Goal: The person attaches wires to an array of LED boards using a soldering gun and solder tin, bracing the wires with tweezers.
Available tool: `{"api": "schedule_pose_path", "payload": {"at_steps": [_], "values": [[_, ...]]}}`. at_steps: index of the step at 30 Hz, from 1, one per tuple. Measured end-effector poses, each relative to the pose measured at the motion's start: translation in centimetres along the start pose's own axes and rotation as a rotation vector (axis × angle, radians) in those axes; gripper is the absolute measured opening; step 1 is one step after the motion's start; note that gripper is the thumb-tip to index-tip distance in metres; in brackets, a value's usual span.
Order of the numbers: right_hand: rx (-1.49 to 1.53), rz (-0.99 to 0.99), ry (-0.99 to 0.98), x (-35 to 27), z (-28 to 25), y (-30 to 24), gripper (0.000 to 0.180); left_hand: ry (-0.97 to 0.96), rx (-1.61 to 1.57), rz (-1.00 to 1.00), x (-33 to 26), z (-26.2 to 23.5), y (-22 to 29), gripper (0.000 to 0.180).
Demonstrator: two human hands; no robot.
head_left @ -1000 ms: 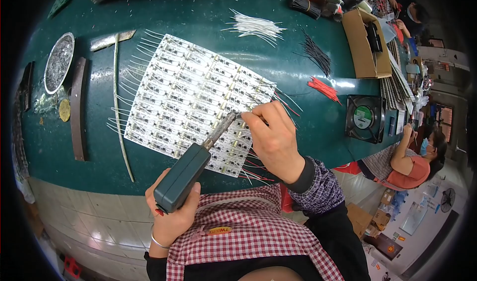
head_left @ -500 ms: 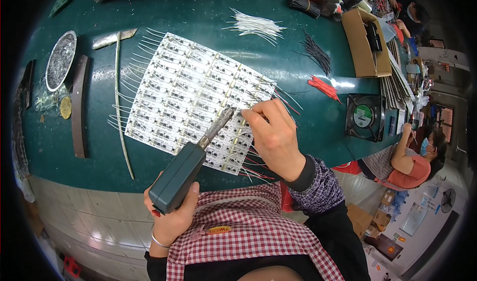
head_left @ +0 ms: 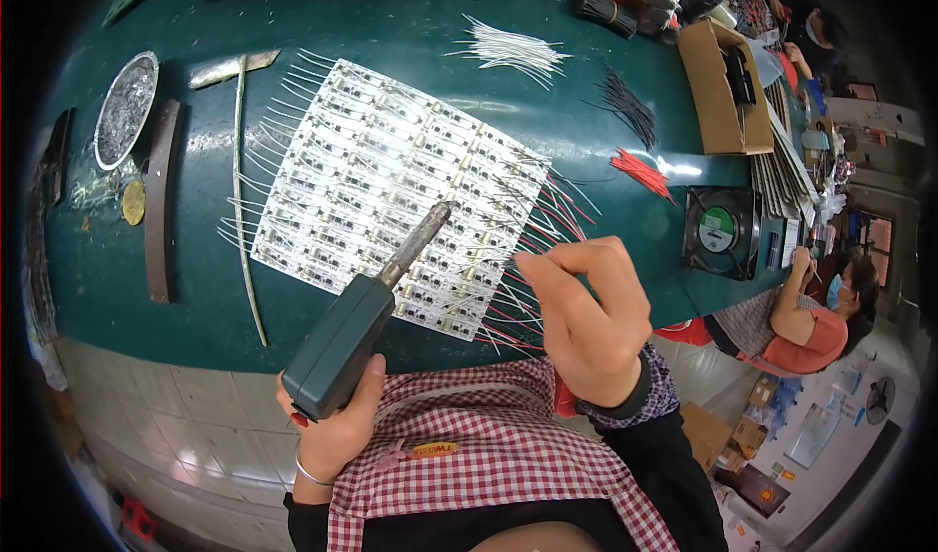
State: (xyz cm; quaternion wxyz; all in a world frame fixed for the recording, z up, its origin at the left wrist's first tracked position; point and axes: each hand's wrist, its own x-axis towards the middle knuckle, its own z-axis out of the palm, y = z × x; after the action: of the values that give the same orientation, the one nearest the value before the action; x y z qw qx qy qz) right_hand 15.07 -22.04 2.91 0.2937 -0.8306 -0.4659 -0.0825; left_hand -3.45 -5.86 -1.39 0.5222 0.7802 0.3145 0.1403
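My left hand [head_left: 337, 430] is wrapped round the dark green body of a gun-shaped soldering iron [head_left: 340, 345]. Its dull metal tip points away from me, over the right-middle part of a white circuit board panel [head_left: 391, 176]. Small black parts in rows cover the panel, which lies tilted on the table. White wires [head_left: 285, 112] stick out along its left edge, with red, white and black ones [head_left: 562, 200] along the right. Just off that right edge, my right hand [head_left: 598, 319] is closed in a pinch; what is between the fingertips, if anything, cannot be made out.
Bundles of white [head_left: 513, 52], black [head_left: 628, 107] and red wires [head_left: 641, 173] lie beyond the panel. A fan [head_left: 721, 232] and cardboard box [head_left: 718, 88] stand right. Left are an oval dish [head_left: 127, 112], a brown strip [head_left: 162, 205] and a thin rod [head_left: 240, 200]. Co-workers sit at right.
My right hand has drawn back from over the panel, toward me and to the right, still pinched. The iron's tip has shifted slightly left and away from me.
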Motion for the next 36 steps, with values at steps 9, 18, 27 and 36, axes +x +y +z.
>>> {"api": "schedule_pose_path", "payload": {"at_steps": [9,18,27,36], "values": [[0.013,0.066,-0.01,-1.9,5.7,2.7,0.025,-0.06,-0.179,-0.206,0.5,-0.3,1.0,0.018],[0.014,0.075,-0.03,-1.9,5.8,2.6,0.026,-0.113,-0.19,-0.085,0.6,-0.3,0.3,0.016],[0.019,0.057,-0.078,-1.5,5.5,2.7,0.027,-0.158,-0.172,-0.044,0.8,-0.4,0.6,0.014],[0.008,0.046,-0.125,-1.1,5.3,2.7,0.026,-0.178,-0.118,-0.022,1.4,-0.6,1.3,0.009]]}}
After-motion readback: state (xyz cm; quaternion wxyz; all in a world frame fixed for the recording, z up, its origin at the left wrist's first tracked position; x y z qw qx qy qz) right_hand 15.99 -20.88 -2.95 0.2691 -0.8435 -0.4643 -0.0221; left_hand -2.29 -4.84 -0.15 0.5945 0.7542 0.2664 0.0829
